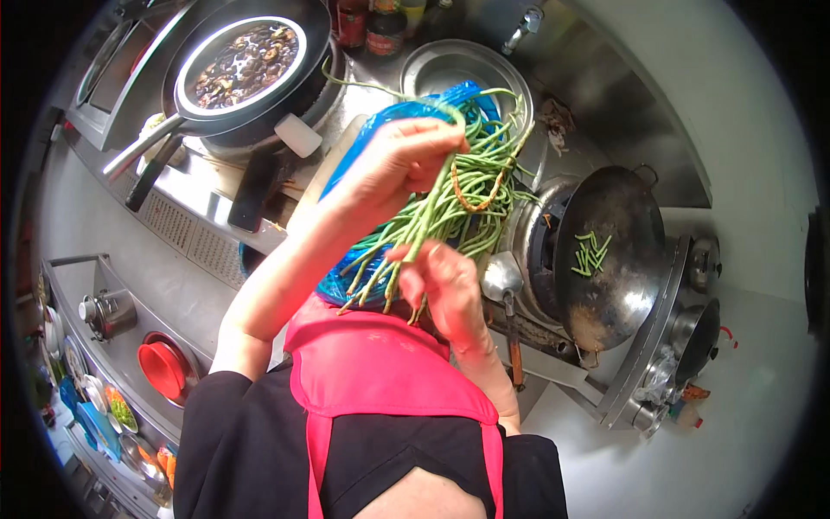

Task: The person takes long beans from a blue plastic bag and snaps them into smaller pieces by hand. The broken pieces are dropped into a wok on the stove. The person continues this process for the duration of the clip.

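Note:
My left hand [425,152] grips a long green bean [429,211] above a heap of long beans [476,194]. The bean's upper end curves up and back over the hand. Its lower end meets the fingertips of my right hand [447,276], which is slightly blurred. Under the heap lies an open blue plastic bag [350,285], near my red apron [389,363]. One browned, spotted bean [476,206] loops over the green ones. Right of the heap, several short bean pieces [590,254] lie in a wok [613,305].
A metal wok spatula [502,276] rests between the beans and the wok. Behind the bag stands a steel basin [421,65] below a tap [524,29]. At left, a strainer [185,91] of dark soaked pieces sits over a pan [318,39]; a phone [253,194] lies near the counter edge.

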`<control>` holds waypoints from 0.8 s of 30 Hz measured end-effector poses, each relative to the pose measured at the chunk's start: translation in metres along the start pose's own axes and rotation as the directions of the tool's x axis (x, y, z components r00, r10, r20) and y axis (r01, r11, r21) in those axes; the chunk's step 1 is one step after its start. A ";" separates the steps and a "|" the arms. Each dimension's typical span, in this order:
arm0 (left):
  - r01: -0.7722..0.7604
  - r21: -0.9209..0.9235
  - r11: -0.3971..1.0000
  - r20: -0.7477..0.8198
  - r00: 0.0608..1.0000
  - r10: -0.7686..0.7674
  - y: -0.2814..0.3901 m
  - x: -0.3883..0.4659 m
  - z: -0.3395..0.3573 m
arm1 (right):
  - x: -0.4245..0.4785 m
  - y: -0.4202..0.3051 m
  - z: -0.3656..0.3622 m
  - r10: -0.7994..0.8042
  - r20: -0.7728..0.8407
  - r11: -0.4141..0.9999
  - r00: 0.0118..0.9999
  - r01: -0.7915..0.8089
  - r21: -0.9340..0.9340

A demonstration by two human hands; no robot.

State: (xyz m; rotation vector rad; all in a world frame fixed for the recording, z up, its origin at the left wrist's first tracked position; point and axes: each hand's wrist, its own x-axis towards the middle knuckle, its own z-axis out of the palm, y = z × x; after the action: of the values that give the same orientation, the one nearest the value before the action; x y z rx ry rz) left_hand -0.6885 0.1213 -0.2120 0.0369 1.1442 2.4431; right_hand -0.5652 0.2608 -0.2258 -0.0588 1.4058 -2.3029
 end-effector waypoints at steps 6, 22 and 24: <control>0.309 0.063 0.949 0.021 0.950 -0.311 -0.060 0.002 -0.010 | 0.004 -0.003 -0.021 0.146 -0.188 0.964 0.971 -0.097 0.247; 0.208 0.406 0.890 -0.049 0.977 -0.206 -0.040 -0.082 -0.039 | 0.039 0.007 -0.025 0.164 -0.317 0.959 0.934 -0.077 0.271; 0.220 0.461 0.859 0.000 0.969 -0.248 -0.035 -0.084 -0.040 | 0.038 0.010 -0.022 0.122 -0.297 0.978 0.947 -0.065 0.197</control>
State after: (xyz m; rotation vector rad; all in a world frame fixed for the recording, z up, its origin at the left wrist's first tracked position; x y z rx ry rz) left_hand -0.6078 0.0788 -0.2507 0.1067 1.5753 1.9020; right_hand -0.6019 0.2604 -0.2519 0.4329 1.2932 -2.4261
